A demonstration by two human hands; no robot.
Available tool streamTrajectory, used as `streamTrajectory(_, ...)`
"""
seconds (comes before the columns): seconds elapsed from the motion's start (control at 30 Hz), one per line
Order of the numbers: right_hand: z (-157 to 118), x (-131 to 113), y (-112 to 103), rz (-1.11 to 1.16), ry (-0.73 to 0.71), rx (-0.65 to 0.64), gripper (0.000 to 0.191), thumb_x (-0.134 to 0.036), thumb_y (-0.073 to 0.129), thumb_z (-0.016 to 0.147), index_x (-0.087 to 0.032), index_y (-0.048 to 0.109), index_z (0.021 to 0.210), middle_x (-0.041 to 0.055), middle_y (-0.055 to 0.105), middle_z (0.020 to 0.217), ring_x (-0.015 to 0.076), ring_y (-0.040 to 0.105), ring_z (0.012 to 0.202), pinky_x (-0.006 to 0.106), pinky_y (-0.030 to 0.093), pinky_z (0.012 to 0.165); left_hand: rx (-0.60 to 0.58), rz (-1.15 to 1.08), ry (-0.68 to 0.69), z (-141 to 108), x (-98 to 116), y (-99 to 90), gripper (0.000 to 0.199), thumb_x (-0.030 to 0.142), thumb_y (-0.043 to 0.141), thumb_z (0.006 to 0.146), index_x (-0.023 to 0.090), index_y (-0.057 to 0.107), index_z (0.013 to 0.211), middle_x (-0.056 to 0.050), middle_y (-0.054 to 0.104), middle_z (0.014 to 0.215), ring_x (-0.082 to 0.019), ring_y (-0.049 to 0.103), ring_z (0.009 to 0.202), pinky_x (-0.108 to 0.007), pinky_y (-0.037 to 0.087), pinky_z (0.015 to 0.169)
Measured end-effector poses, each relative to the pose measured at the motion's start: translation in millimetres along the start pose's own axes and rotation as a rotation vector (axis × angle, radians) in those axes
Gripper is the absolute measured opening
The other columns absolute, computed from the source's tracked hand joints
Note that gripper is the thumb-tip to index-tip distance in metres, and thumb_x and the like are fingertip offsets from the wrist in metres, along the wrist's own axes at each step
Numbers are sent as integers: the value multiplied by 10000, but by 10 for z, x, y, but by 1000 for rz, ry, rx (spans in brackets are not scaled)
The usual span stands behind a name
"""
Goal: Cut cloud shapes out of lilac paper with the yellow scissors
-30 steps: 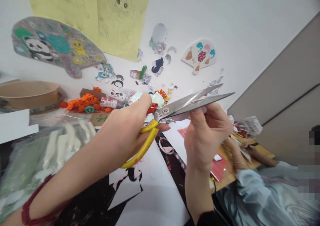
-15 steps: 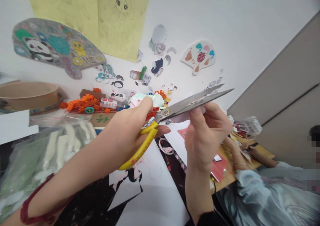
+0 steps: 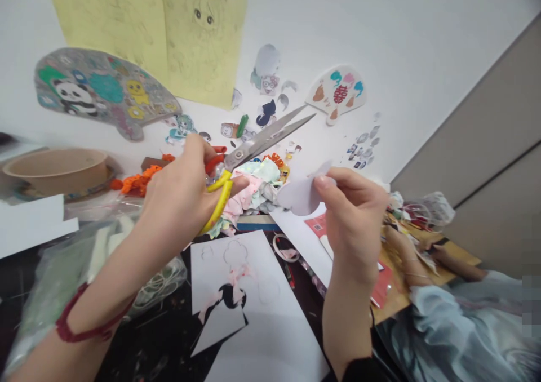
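My left hand [image 3: 180, 193] is closed around the handles of a pair of scissors [image 3: 249, 148], one loop yellow and the other red. The blades point up and to the right, a little apart, with nothing between them. To the right, my right hand [image 3: 353, 213] pinches a small white paper cutout [image 3: 302, 195] with rounded edges between thumb and fingers. Apart from the scissors, the cutout hangs over the table. Below both hands, a white sheet [image 3: 253, 283] bears pencil outlines, with pink and black paper scraps lying on it.
Crumpled tissue [image 3: 249, 187] is heaped by the wall. Orange flowers [image 3: 141, 180], a round wooden box [image 3: 57, 165] and a plastic bag [image 3: 54, 280] are on the left. Painted fans [image 3: 338, 93] hang on the wall. At right, another person's arms [image 3: 408, 252] rest over a wooden table.
The scissors in my left hand have moved left, away from the paper cutout. My right hand has stayed near its place, now showing the cutout clear of the blades.
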State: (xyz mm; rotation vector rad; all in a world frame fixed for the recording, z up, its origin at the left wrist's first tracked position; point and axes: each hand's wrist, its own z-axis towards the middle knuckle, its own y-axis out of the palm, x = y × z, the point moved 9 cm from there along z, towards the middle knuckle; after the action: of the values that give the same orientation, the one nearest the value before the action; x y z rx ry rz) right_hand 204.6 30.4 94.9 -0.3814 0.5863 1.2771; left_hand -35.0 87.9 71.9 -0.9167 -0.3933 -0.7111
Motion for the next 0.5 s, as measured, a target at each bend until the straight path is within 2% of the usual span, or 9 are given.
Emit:
streamTrajectory(0.07, 9, 3, 7, -7, 19, -43, 39, -275, 813, 792, -243, 795, 778, -24, 719, 692, 114, 632, 653, 267, 543, 622, 35, 66, 7, 18, -25, -43, 492, 705, 598, 814, 279, 414, 977, -32, 591, 865, -244, 576, 758, -368, 359, 648)
streamTrajectory(0.13, 9, 4, -13, -9, 24, -44, 57, -282, 829, 779, -244, 790, 762, -30, 706, 675, 105, 610, 630, 258, 521, 591, 68, 183, 62, 10, 8, -71, 458, 647, 579, 870, 260, 441, 1074, -68, 597, 982, -298, 608, 913, -386, 376, 695)
streamTrajectory(0.23, 3, 11, -32, -12, 31, -44, 44, -280, 843, 769, -271, 801, 777, -28, 735, 702, 104, 620, 629, 248, 502, 552, 96, 444, 255, -32, 141, -33, 370, 437, 558, 940, 199, 479, 1212, -181, 561, 1260, -439, 511, 1239, -498, 404, 882)
streamTrajectory(0.3, -1, 12, -19, -17, 34, -74, 46, -254, 834, 779, -291, 814, 799, -32, 760, 729, 99, 635, 633, 233, 506, 534, 78, 531, 377, -62, 192, 43, 271, 297, 463, 978, 217, 511, 1232, -197, 546, 1349, -454, 484, 1291, -573, 368, 961)
streamTrajectory(0.4, -1, 11, -2, -34, 36, -131, 69, -225, 819, 793, -289, 823, 818, -36, 778, 752, 94, 656, 642, 222, 530, 541, 60, 470, 435, -74, 191, 98, 269, 234, 456, 959, 279, 562, 1202, -164, 570, 1382, -424, 511, 1296, -608, 351, 1002)
streamTrajectory(0.5, -3, 24, -3, -62, 43, -177, 102, -217, 815, 800, -291, 826, 869, -34, 796, 801, 90, 670, 654, 218, 532, 549, 118, 346, 341, -45, 152, 47, 220, 276, 541, 913, 273, 588, 1128, -168, 600, 1343, -422, 529, 1284, -610, 362, 1008)
